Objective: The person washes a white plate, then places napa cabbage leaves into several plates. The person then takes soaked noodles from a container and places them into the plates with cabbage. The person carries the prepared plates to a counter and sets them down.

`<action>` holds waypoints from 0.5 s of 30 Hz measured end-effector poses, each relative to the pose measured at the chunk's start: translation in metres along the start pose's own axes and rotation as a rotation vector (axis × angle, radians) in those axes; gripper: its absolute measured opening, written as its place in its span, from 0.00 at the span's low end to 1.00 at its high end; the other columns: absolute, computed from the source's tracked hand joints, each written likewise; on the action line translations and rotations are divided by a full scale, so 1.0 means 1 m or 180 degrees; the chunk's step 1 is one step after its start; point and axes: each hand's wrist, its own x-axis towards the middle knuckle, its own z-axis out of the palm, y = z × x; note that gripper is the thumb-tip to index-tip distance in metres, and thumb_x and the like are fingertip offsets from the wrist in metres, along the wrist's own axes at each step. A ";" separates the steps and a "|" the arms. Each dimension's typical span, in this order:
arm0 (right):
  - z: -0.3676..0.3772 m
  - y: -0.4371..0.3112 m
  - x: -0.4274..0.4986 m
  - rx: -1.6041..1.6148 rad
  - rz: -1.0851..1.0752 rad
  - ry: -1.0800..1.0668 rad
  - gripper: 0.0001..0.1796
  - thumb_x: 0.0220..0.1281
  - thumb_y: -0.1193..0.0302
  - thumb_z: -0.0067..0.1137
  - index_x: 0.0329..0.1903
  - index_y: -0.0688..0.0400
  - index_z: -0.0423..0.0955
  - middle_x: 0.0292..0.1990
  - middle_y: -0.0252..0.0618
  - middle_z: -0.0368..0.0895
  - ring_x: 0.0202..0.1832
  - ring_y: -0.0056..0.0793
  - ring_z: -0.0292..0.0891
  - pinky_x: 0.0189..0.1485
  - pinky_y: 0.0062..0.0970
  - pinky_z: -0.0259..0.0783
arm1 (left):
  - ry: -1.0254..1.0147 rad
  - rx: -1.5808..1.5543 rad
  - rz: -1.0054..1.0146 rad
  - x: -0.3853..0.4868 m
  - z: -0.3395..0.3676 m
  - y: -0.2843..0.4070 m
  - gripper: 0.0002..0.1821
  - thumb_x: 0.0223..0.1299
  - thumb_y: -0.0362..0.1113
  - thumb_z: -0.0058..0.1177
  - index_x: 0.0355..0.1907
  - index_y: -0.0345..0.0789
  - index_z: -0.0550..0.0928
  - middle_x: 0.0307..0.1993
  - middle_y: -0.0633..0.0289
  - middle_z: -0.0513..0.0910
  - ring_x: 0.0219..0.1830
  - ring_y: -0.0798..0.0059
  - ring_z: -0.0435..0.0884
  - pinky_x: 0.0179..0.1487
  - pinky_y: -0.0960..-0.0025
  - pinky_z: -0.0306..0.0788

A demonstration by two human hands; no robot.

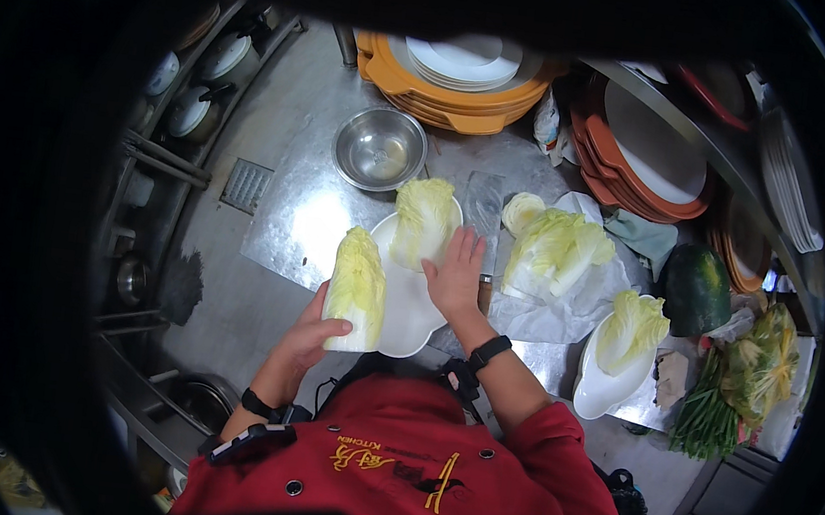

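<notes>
My left hand (312, 334) grips the lower end of a long piece of napa cabbage (357, 289), held upright over the left edge of a white lobed dish (406, 317). Another napa cabbage piece (422, 221) lies in the upper part of that dish. At the dish's right side is my right hand (459, 274), fingers extended, nothing held in it. Just beyond it lies a cleaver (482, 216), its wooden handle partly hidden by the hand. Loose cabbage leaves (552, 253) and a cut cabbage end (523, 213) rest on white paper (572, 316).
A steel bowl (379, 150) stands beyond the dish. Behind are stacked orange platters (458, 111) and red-brown platters (616, 181). To the right are a second white dish (598, 390) with cabbage, a watermelon (697, 291) and green stalks (709, 417). Shelves with pots (194, 114) stand left.
</notes>
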 end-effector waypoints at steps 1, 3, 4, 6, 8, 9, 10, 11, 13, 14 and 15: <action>0.006 0.001 -0.004 -0.0009 -0.0062 0.0353 0.48 0.59 0.58 0.60 0.70 0.72 0.45 0.69 0.70 0.44 0.71 0.66 0.39 0.73 0.48 0.39 | -0.0034 -0.0175 0.0061 0.000 0.002 0.000 0.50 0.41 0.26 0.61 0.70 0.32 0.53 0.62 0.53 0.68 0.65 0.64 0.68 0.67 0.62 0.63; 0.003 0.002 -0.018 -0.0147 0.0145 0.0460 0.47 0.59 0.58 0.60 0.70 0.70 0.45 0.68 0.68 0.49 0.71 0.62 0.45 0.73 0.46 0.45 | -0.0047 -0.0178 0.0163 0.003 0.009 -0.002 0.46 0.46 0.26 0.58 0.70 0.32 0.53 0.62 0.53 0.68 0.64 0.65 0.68 0.66 0.63 0.65; -0.004 0.002 -0.026 0.0695 0.0054 0.0286 0.45 0.60 0.59 0.60 0.70 0.69 0.47 0.67 0.65 0.53 0.70 0.58 0.50 0.71 0.44 0.49 | -0.0088 -0.0201 0.0223 0.005 0.012 -0.004 0.44 0.49 0.26 0.57 0.70 0.32 0.54 0.62 0.53 0.68 0.64 0.65 0.69 0.65 0.63 0.65; -0.024 0.003 -0.044 0.2439 -0.0012 -0.0464 0.41 0.61 0.60 0.59 0.69 0.67 0.50 0.64 0.60 0.62 0.67 0.52 0.60 0.69 0.40 0.56 | -0.0137 -0.0298 0.0098 0.013 0.022 -0.010 0.38 0.55 0.27 0.53 0.69 0.31 0.55 0.61 0.53 0.69 0.62 0.67 0.71 0.64 0.65 0.67; -0.037 -0.009 -0.062 0.3891 0.0179 -0.1050 0.38 0.61 0.62 0.59 0.68 0.64 0.54 0.60 0.53 0.69 0.62 0.46 0.67 0.65 0.37 0.63 | -0.0148 -0.0230 0.0070 0.023 0.038 -0.020 0.28 0.64 0.28 0.48 0.67 0.30 0.60 0.57 0.55 0.73 0.57 0.70 0.75 0.60 0.70 0.69; -0.043 -0.011 -0.068 0.4620 0.0144 -0.1310 0.36 0.60 0.63 0.59 0.68 0.63 0.56 0.58 0.50 0.72 0.59 0.42 0.71 0.62 0.35 0.66 | -0.0135 0.0169 0.0073 0.028 0.044 -0.022 0.28 0.65 0.29 0.47 0.67 0.30 0.61 0.57 0.55 0.74 0.57 0.69 0.75 0.60 0.69 0.70; -0.048 -0.010 -0.070 0.5000 0.0352 -0.1336 0.36 0.59 0.64 0.60 0.67 0.63 0.57 0.57 0.49 0.73 0.58 0.41 0.72 0.62 0.34 0.67 | -0.0228 0.0528 0.0145 0.033 0.051 -0.023 0.27 0.65 0.30 0.47 0.66 0.30 0.61 0.56 0.55 0.74 0.57 0.69 0.75 0.61 0.68 0.70; -0.051 -0.007 -0.073 0.5343 0.0509 -0.1410 0.36 0.57 0.65 0.60 0.67 0.62 0.58 0.56 0.48 0.74 0.57 0.40 0.73 0.61 0.34 0.68 | -0.0329 0.0891 0.0210 0.037 0.059 -0.023 0.26 0.66 0.31 0.46 0.66 0.30 0.61 0.55 0.56 0.75 0.57 0.68 0.75 0.61 0.68 0.70; -0.056 0.007 -0.079 0.6002 0.0727 -0.1586 0.37 0.55 0.67 0.61 0.66 0.62 0.59 0.55 0.48 0.74 0.55 0.40 0.75 0.60 0.35 0.71 | 0.0032 0.0889 0.0088 0.043 0.070 -0.017 0.22 0.63 0.29 0.48 0.59 0.28 0.67 0.43 0.56 0.80 0.40 0.71 0.82 0.44 0.71 0.77; -0.056 0.016 -0.081 0.6318 0.0769 -0.1693 0.37 0.54 0.67 0.62 0.66 0.62 0.59 0.55 0.48 0.74 0.54 0.41 0.75 0.59 0.36 0.72 | 0.0035 0.0886 -0.0106 0.043 0.070 -0.008 0.20 0.62 0.28 0.49 0.58 0.28 0.68 0.40 0.56 0.81 0.35 0.73 0.82 0.38 0.73 0.77; -0.057 0.025 -0.084 0.6587 0.0879 -0.1815 0.38 0.52 0.68 0.62 0.66 0.62 0.59 0.56 0.49 0.74 0.54 0.41 0.76 0.58 0.38 0.73 | 0.0043 0.0889 -0.0303 0.044 0.070 0.002 0.19 0.61 0.27 0.49 0.56 0.28 0.69 0.37 0.56 0.81 0.30 0.74 0.82 0.32 0.75 0.76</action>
